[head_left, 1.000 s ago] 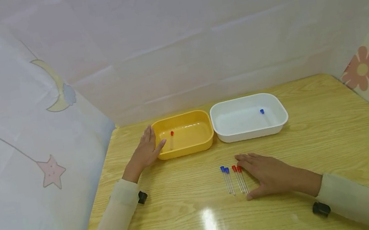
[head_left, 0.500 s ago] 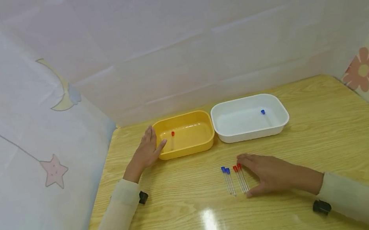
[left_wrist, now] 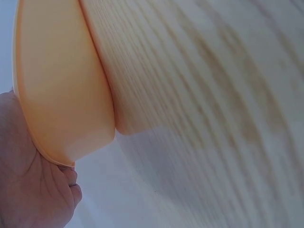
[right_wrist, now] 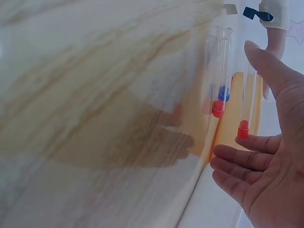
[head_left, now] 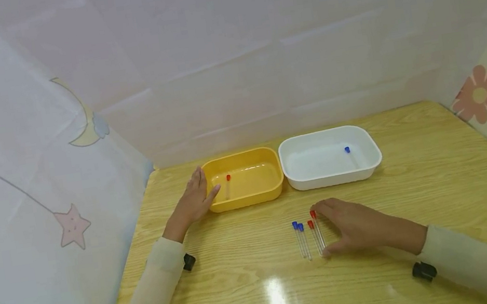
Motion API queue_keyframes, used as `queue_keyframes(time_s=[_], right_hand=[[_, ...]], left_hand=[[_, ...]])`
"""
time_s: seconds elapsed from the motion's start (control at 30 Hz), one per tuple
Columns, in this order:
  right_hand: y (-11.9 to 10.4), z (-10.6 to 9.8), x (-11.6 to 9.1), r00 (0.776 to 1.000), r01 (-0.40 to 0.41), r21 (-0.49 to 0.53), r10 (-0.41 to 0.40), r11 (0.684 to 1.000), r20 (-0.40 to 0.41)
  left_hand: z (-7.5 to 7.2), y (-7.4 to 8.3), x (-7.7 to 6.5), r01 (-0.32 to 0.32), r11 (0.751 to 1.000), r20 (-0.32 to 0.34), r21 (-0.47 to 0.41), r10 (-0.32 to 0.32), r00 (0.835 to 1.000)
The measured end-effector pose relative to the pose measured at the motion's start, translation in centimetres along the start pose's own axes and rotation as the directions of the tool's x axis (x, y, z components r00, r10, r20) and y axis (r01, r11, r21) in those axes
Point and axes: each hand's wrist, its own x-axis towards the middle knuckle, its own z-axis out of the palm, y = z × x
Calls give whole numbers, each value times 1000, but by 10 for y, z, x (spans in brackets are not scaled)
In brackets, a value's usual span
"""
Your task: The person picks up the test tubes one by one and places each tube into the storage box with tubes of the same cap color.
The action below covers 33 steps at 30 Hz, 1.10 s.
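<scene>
My right hand [head_left: 358, 221] pinches a red-capped test tube [head_left: 313, 214] lengthwise, thumb at the clear end and index finger at the cap. In the right wrist view this held tube [right_wrist: 243, 127] is raised off the table. Just left of it on the table lie another red-capped tube [head_left: 310, 225] and two blue-capped tubes [head_left: 300, 227]. My left hand [head_left: 191, 199] rests against the left end of the yellow tray [head_left: 250, 200], fingers straight along its outside and thumb by the front rim. In the left wrist view, the palm touches the tray's wall [left_wrist: 61, 95].
One red-capped tube [head_left: 228, 178] lies inside the yellow tray. To its right stands a white tray [head_left: 332, 179], nearly touching it, with a blue-capped tube [head_left: 347, 150] inside. Both stand on a wooden table [head_left: 226, 291] near the back wall covering [head_left: 263, 91].
The right hand has taken hold of the right-hand red-capped tube and lifted it slightly, cap end shifting upward in view. The left hand stays on the yellow tray.
</scene>
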Motion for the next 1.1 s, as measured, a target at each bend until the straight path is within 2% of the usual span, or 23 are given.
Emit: queue_keyframes(time_s=[0.33, 0.83, 1.1], right_hand=[[2, -2, 7, 995, 81, -23, -82, 996, -51], [-5, -10, 13, 996, 66, -12, -66, 998, -56], [-8, -12, 16, 994, 98, 19, -97, 995, -60]], left_hand=[[3, -3, 1, 0, 1000, 2, 7, 0, 1000], [3, -1, 1, 1, 1000, 1, 6, -1, 1000], [1, 0, 1, 8, 1000, 3, 10, -8, 1000]])
